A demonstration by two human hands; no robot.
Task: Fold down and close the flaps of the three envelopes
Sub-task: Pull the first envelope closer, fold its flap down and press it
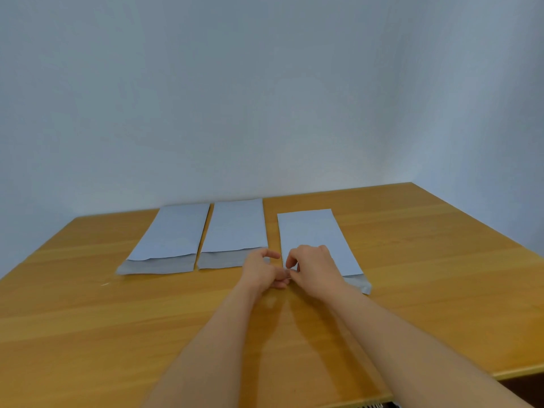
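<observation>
Three long white envelopes lie side by side on the wooden table [117, 319], each with its flap at the near end. The left envelope [172, 237] and the middle envelope [237, 228] have their grey flaps lying open and flat. On the right envelope [313, 231], only the right end of the flap [360, 285] shows. My right hand [315, 267] lies over the flap's left part with its fingers curled, pinching at the near left corner. My left hand [260, 270] is beside it with its fingers curled, meeting the right fingertips at that same corner.
A plain pale wall stands right behind the table's far edge. The table's near edge [515, 371] runs along the lower right. A small pale speck [104, 284] lies on the wood in front of the left envelope.
</observation>
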